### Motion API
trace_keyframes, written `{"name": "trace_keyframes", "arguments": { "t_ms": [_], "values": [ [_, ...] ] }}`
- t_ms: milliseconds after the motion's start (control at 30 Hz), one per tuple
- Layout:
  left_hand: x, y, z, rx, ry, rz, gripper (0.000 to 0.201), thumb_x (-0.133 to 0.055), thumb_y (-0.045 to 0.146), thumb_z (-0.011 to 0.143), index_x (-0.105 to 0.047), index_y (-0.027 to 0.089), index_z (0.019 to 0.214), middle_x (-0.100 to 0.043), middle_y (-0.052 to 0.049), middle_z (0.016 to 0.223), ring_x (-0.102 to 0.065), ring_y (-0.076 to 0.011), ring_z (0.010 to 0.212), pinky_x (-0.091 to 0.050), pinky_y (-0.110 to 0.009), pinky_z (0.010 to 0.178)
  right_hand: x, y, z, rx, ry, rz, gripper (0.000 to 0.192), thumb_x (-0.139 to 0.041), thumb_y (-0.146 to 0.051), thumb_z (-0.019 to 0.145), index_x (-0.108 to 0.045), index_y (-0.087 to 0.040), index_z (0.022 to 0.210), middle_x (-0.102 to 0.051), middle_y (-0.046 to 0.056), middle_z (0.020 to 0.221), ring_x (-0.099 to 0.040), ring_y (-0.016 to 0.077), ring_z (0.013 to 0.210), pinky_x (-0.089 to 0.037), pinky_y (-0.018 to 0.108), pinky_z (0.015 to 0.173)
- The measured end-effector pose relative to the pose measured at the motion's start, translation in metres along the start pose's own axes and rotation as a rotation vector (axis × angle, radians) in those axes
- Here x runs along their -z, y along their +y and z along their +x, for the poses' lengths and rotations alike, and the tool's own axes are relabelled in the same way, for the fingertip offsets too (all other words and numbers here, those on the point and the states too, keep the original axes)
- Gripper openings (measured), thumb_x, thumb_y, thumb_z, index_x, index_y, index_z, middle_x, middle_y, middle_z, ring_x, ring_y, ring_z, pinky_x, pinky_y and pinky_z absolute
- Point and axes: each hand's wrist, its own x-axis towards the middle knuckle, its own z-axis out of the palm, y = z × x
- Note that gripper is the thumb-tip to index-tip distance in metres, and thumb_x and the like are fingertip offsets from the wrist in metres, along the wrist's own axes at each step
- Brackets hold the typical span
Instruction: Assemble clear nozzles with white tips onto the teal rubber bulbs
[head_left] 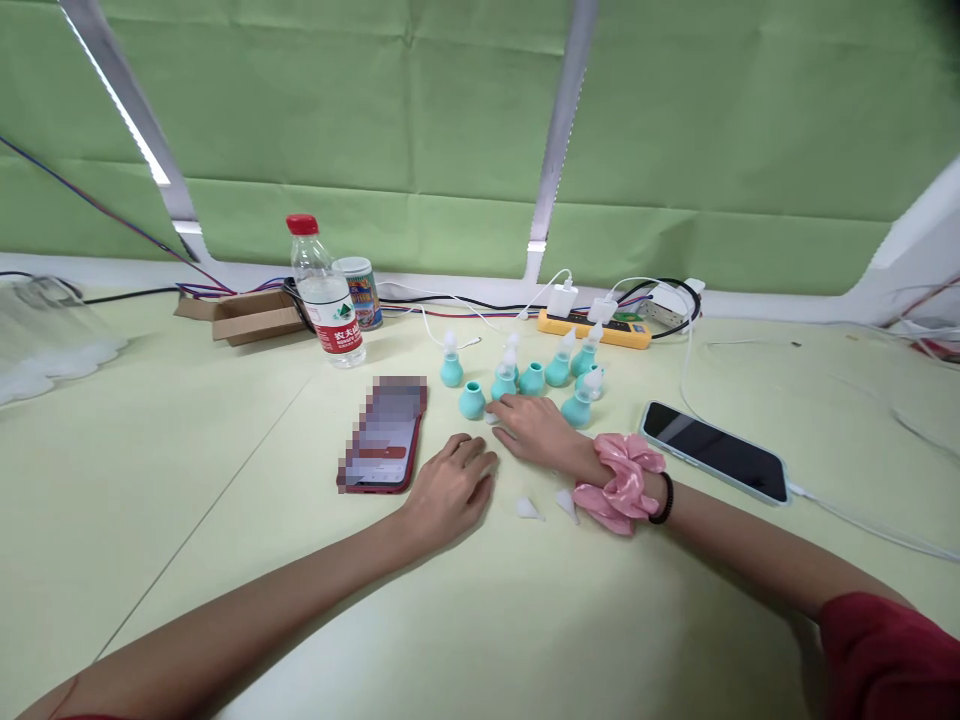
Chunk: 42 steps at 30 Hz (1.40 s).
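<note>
Teal squeeze bulbs (471, 402) stand in a cluster on the table, several topped with translucent white nozzle tips (587, 383). Two bulbs have an open neck: one in front at the left and one in the middle (532, 379). My right hand (536, 430) reaches in front of the cluster, thumb and index finger closed on a small whitish nozzle tip (491, 418), partly hidden. My left hand (452, 487) lies on the table beside it, fingers loosely bent and apart, with nothing seen in them. Loose nozzle tips (528, 508) lie near my right wrist.
A phone (384, 435) lies left of my hands; another phone (716, 452), on a charging cable, lies to the right. Behind stand a water bottle (328, 300), a can (363, 293), a cardboard box (259, 317) and a yellow power strip (596, 329) with cables.
</note>
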Motion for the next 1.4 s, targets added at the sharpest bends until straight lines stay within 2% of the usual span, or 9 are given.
{"name": "trace_keyframes", "arguments": {
  "t_ms": [100, 267, 567, 733, 833, 1000, 1133, 1267, 1400],
  "values": [
    [-0.004, -0.003, -0.001, -0.066, 0.021, -0.087, 0.024, -0.038, 0.009, 0.081, -0.054, 0.013, 0.098, -0.056, -0.012, 0.102, -0.048, -0.0223, 0.101, -0.049, -0.036, 0.078, 0.002, 0.005, -0.007, 0.035, -0.024, 0.030, 0.023, -0.041, -0.019, 0.080, -0.052, -0.016, 0.099, -0.058, 0.008, 0.090, -0.055, 0.0182, 0.073, -0.029, 0.024, 0.051],
    [-0.009, -0.007, -0.002, -0.206, 0.098, -0.226, 0.026, -0.038, 0.004, 0.080, -0.055, 0.012, 0.097, -0.055, -0.014, 0.103, -0.051, -0.0187, 0.099, -0.049, -0.030, 0.078, 0.007, 0.010, -0.028, 0.103, -0.063, 0.102, 0.016, -0.041, -0.020, 0.080, -0.057, -0.017, 0.084, -0.060, 0.004, 0.080, -0.055, 0.0145, 0.072, -0.034, 0.023, 0.057],
    [-0.005, -0.005, 0.002, -0.058, 0.025, -0.169, 0.023, -0.045, 0.014, 0.079, -0.056, 0.013, 0.100, -0.060, -0.010, 0.093, -0.049, -0.0210, 0.089, -0.048, -0.034, 0.073, 0.009, 0.021, -0.070, 0.085, 0.017, 0.174, 0.021, -0.043, -0.021, 0.078, -0.056, -0.015, 0.094, -0.056, 0.009, 0.088, -0.055, 0.0182, 0.078, -0.044, 0.029, 0.063],
    [0.000, 0.000, 0.005, 0.063, -0.010, 0.016, 0.021, -0.048, 0.024, 0.079, -0.059, 0.015, 0.095, -0.056, -0.010, 0.088, -0.044, -0.0231, 0.082, -0.046, -0.037, 0.066, -0.004, 0.021, -0.059, 0.027, 0.163, 0.186, 0.031, -0.042, -0.020, 0.079, -0.048, -0.016, 0.110, -0.049, 0.012, 0.109, -0.048, 0.0221, 0.099, -0.044, 0.036, 0.077],
    [0.000, -0.001, 0.006, 0.074, -0.029, -0.009, 0.018, -0.047, 0.022, 0.080, -0.060, 0.015, 0.089, -0.056, -0.008, 0.079, -0.044, -0.0205, 0.076, -0.045, -0.033, 0.063, -0.012, 0.022, -0.046, -0.020, 0.151, 0.119, 0.032, -0.041, -0.018, 0.080, -0.048, -0.015, 0.111, -0.044, 0.014, 0.117, -0.043, 0.0262, 0.104, -0.042, 0.041, 0.082],
    [-0.001, -0.005, 0.006, 0.063, -0.011, -0.150, 0.011, -0.049, 0.015, 0.078, -0.060, 0.014, 0.080, -0.059, -0.006, 0.072, -0.046, -0.0184, 0.074, -0.045, -0.029, 0.061, -0.013, 0.023, -0.032, -0.119, 0.103, 0.164, 0.022, -0.038, -0.021, 0.082, -0.054, -0.017, 0.096, -0.051, 0.010, 0.103, -0.051, 0.0214, 0.091, -0.044, 0.034, 0.074],
    [0.001, -0.005, 0.006, 0.024, 0.047, -0.246, 0.012, -0.049, 0.008, 0.076, -0.059, 0.014, 0.074, -0.062, -0.005, 0.071, -0.048, -0.0174, 0.073, -0.046, -0.028, 0.061, -0.012, 0.019, -0.027, -0.187, 0.109, 0.179, 0.022, -0.045, -0.024, 0.077, -0.051, -0.016, 0.096, -0.052, 0.008, 0.095, -0.053, 0.0198, 0.081, -0.043, 0.030, 0.067],
    [0.001, -0.003, 0.005, 0.020, 0.107, -0.278, 0.014, -0.048, 0.006, 0.074, -0.059, 0.014, 0.074, -0.063, -0.004, 0.069, -0.050, -0.0168, 0.071, -0.047, -0.026, 0.057, -0.014, 0.010, -0.023, -0.174, 0.145, 0.167, 0.031, -0.049, -0.021, 0.070, -0.048, -0.017, 0.101, -0.053, 0.007, 0.093, -0.053, 0.0206, 0.080, -0.039, 0.030, 0.066],
    [0.001, -0.002, 0.003, 0.004, 0.141, -0.268, 0.015, -0.046, 0.006, 0.075, -0.059, 0.013, 0.075, -0.062, -0.005, 0.068, -0.051, -0.0169, 0.070, -0.047, -0.027, 0.058, -0.019, -0.001, -0.017, -0.145, 0.190, 0.174, 0.024, -0.047, -0.019, 0.071, -0.050, -0.018, 0.094, -0.056, 0.005, 0.089, -0.052, 0.0202, 0.083, -0.035, 0.031, 0.068]
  ]
}}
